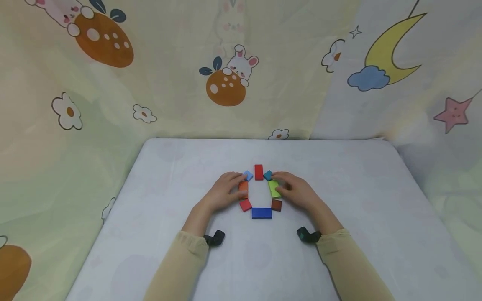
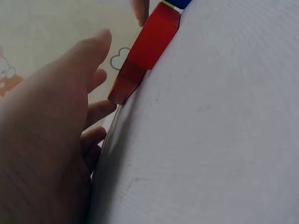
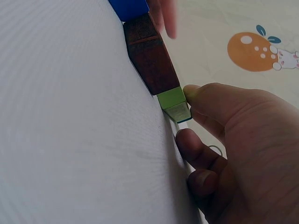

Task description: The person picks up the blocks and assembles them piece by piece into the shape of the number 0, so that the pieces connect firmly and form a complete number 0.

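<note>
Eight small blocks make a ring on the white table. My left hand [image 1: 224, 192] is at the ring's left side, its fingertips by the light blue block [image 1: 247, 175] and its thumb at the orange block [image 1: 243, 189]. Across from it, my right hand [image 1: 297, 191] has a fingertip at the teal block [image 1: 267, 175] and its thumb against the lime green block [image 3: 172, 98]. Both hands have thumb and fingers apart, loosely bent. A red block [image 1: 246, 205] and a brown block [image 1: 276, 205] sit nearer me.
A blue block [image 1: 261, 213] closes the ring's near side and an upright-looking red block [image 1: 258, 172] its far side. The white tabletop [image 1: 150, 251] ends at a patterned cloth [image 1: 169, 75] behind. A small black device [image 1: 308, 235] is strapped on each wrist.
</note>
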Motion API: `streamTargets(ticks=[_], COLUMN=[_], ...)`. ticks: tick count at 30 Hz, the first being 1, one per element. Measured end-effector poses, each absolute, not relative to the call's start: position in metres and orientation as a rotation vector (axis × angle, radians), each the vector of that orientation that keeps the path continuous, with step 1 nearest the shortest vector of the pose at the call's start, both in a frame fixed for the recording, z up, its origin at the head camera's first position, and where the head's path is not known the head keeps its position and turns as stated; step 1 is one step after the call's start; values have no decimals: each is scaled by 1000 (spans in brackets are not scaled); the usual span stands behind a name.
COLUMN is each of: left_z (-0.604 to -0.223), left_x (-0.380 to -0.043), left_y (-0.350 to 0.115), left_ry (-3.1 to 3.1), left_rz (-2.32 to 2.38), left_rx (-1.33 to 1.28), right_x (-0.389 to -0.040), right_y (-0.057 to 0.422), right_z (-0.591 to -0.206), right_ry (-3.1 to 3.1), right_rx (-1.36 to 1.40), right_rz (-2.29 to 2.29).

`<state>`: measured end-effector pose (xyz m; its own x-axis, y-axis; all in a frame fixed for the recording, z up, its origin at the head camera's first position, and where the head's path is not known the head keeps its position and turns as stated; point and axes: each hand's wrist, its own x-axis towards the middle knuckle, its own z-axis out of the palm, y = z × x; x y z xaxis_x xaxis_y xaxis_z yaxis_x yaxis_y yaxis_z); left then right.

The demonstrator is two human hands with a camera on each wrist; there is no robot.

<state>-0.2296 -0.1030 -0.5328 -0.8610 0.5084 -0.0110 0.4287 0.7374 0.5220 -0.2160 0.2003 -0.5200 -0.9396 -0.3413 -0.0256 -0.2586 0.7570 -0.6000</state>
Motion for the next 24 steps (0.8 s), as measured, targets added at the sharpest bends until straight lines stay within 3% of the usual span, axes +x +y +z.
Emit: streamTargets(ticks=[24], left_z=[-530], left_x=[-225], left_y=[-102], left_ry=[2856], left_rz=[635], left_rx=[777], right_x=[-216], right_y=[198], right_z=[-519], right_ry=[2804], right_rx=[-478], right_rz=[-944])
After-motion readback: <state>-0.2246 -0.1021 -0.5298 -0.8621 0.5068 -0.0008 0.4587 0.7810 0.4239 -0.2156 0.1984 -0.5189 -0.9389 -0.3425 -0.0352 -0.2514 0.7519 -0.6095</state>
